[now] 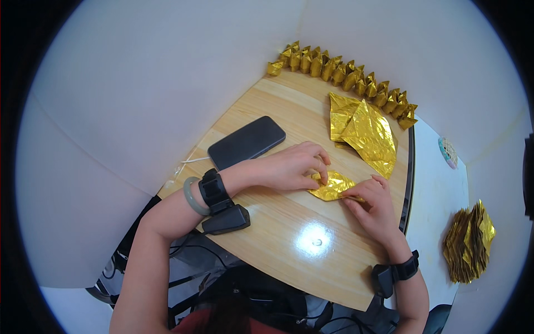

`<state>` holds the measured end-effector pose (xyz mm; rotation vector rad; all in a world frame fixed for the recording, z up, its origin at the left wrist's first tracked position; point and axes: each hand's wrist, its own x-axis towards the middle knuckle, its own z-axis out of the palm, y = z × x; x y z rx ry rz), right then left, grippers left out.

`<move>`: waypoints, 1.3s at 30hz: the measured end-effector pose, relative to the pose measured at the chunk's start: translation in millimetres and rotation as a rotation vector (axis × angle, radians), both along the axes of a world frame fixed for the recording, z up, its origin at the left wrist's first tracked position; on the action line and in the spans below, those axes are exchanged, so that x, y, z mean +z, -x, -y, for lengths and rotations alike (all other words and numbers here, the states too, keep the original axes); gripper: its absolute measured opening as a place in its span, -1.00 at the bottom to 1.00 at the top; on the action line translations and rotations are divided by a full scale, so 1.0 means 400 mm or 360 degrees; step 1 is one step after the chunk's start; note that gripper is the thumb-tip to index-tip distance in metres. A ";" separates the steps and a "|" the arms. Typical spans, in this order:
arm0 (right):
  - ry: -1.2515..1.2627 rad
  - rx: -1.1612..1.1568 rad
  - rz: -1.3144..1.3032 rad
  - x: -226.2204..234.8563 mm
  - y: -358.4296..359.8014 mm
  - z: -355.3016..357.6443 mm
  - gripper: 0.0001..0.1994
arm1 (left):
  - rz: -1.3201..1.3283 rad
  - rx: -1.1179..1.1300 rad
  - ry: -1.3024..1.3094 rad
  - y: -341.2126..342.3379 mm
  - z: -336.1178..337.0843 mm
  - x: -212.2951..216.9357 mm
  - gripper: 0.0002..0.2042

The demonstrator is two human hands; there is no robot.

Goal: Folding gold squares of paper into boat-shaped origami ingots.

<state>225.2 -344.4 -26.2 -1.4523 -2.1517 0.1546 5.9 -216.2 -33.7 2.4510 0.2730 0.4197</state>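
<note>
Here, a small piece of gold foil paper, already partly folded, lies on the wooden table, near the middle of its far half. Both hands of the person are on it. The left hand covers its left and upper part, with the fingers curled down and pressing on the paper. The right hand comes from the right side, and its fingertips pinch the right edge of the same paper. So both hands are closed on the foil, and the foil rests flat on the table between them.

Each wrist carries a black strap with a small black device, and the left wrist has also a pale green bangle.

Just behind the left hand lies a dark phone, face up and apart from the hand. Further back and to the right are a few loose gold sheets, one over the other. Along the far curved edge of the table stands a row of finished gold folded pieces, touching each other. Well apart, on the white surface at the right, lies a stack of gold sheets.
</note>
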 end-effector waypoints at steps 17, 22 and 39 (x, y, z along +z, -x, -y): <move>-0.0026 -0.0203 -0.0103 -0.013 0.013 -0.006 -0.64 | -0.0084 -0.0244 -0.0071 -0.014 0.044 -0.004 -0.73; 0.0193 0.0058 -0.0153 -0.001 0.026 0.005 -0.76 | -0.0030 -0.0248 -0.0029 -0.015 0.042 -0.014 -0.76; 0.0059 -0.0224 0.0137 0.006 0.024 0.009 -0.71 | -0.0111 -0.0213 0.0106 -0.012 0.039 -0.002 -0.70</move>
